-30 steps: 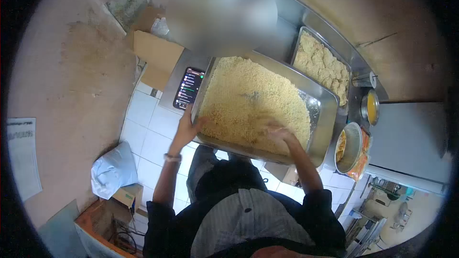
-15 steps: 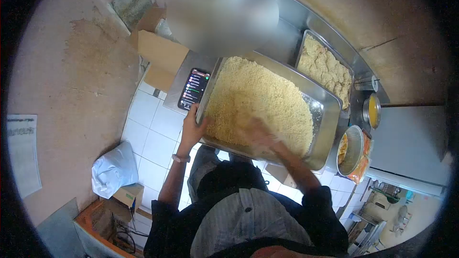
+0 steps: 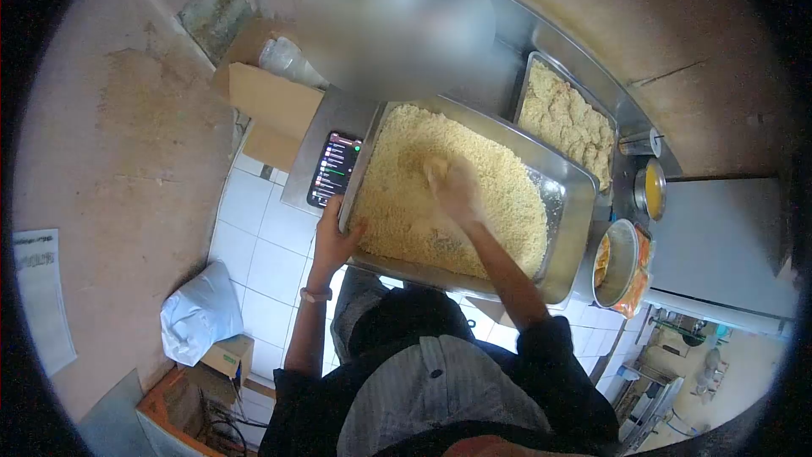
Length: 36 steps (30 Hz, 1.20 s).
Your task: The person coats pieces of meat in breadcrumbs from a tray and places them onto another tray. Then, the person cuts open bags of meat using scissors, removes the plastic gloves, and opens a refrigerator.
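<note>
A deep steel tray (image 3: 571, 267) holds a wide bed of pale yellow breadcrumbs (image 3: 499, 203). My left hand (image 3: 334, 235) grips the tray's near left corner, thumb over the rim and fingers outside. Down among the crumbs, near the middle, is my right hand (image 3: 458, 193), blurred by motion. Its fingers look curled around something crumb-coated that I cannot make out. Behind the tray, a second tray (image 3: 522, 101) is filled with crumb-coated pieces (image 3: 565, 123).
A lit phone (image 3: 334, 171) lies left of the tray. To the right stand a metal bowl (image 3: 624, 264), a bowl of yellow liquid (image 3: 653, 190), orange packets (image 3: 636, 296) and a metal cup (image 3: 640, 144). An open cardboard box (image 3: 271, 110) sits at the left. A blurred patch covers the back.
My right hand has moved away from me and slightly right through the crumbs, from near the tray's front to its middle. My left hand stays on the tray's corner. The view has shifted slightly.
</note>
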Each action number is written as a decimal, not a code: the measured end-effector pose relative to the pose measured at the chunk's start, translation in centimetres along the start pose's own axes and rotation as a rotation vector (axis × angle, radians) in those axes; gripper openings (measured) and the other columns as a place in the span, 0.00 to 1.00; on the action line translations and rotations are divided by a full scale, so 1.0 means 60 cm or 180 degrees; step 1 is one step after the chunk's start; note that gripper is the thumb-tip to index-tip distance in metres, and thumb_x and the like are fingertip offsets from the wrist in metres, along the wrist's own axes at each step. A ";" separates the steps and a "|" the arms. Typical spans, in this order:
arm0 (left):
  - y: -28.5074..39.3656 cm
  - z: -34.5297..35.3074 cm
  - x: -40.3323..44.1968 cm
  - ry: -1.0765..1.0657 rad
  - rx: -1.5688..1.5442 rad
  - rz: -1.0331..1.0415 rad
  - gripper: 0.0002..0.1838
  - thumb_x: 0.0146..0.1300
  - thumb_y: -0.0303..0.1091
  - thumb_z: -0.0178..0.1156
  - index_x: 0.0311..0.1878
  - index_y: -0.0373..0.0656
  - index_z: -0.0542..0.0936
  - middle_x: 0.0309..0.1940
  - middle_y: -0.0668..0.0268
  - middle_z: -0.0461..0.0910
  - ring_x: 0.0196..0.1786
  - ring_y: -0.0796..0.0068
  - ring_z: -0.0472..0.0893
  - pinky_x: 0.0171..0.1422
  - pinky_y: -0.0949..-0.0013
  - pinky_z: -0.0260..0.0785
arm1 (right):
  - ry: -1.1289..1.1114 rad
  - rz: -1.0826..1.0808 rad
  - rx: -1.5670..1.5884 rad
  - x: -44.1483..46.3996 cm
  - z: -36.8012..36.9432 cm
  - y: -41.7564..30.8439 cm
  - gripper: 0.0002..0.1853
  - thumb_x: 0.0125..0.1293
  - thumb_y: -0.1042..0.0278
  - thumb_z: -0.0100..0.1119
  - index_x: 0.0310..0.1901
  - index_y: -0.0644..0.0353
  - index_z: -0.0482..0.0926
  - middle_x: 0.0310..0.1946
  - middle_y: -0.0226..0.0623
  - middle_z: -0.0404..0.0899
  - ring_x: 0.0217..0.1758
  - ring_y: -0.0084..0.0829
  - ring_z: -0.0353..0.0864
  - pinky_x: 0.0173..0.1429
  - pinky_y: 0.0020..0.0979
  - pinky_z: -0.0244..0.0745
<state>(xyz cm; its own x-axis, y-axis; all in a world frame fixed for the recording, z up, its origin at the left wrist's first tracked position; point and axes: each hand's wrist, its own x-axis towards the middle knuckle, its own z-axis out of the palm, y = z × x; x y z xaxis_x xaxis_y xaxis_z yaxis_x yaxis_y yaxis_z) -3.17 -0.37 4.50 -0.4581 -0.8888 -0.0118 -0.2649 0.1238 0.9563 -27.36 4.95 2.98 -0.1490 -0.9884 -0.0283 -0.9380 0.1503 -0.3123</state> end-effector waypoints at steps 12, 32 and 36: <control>-0.004 -0.006 0.001 -0.0206 -0.0199 -0.0167 0.24 0.45 0.22 0.61 0.48 0.39 0.67 0.40 0.56 0.72 0.46 0.63 0.73 0.50 0.67 0.65 | 0.0295 0.0972 0.0316 0.039 0.006 -0.054 0.21 0.63 0.58 0.48 0.52 0.64 0.67 0.52 0.48 0.69 0.61 0.44 0.64 0.62 0.37 0.62; 0.009 -0.004 -0.005 -0.0198 -0.0379 -0.0225 0.22 0.45 0.21 0.61 0.46 0.40 0.68 0.38 0.61 0.75 0.45 0.72 0.73 0.50 0.70 0.64 | -0.0035 -0.0493 0.1226 -0.106 0.104 -0.127 0.19 0.59 0.64 0.47 0.51 0.64 0.65 0.45 0.46 0.71 0.53 0.38 0.70 0.58 0.44 0.61; -0.002 0.002 -0.002 -0.0278 -0.0480 -0.0310 0.22 0.45 0.21 0.61 0.46 0.40 0.67 0.38 0.61 0.74 0.45 0.70 0.73 0.50 0.70 0.64 | 0.0100 -0.0354 0.0931 -0.074 0.069 -0.155 0.17 0.62 0.65 0.44 0.51 0.64 0.65 0.44 0.48 0.70 0.52 0.41 0.70 0.57 0.44 0.62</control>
<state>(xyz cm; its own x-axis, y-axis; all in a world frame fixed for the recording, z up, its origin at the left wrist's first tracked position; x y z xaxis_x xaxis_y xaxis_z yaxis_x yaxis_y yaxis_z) -3.19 -0.26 4.33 -0.5102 -0.8509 -0.1254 -0.1845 -0.0342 0.9822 -16.70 7.87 2.05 -0.0645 -0.9967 0.0492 -0.8199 0.0248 -0.5720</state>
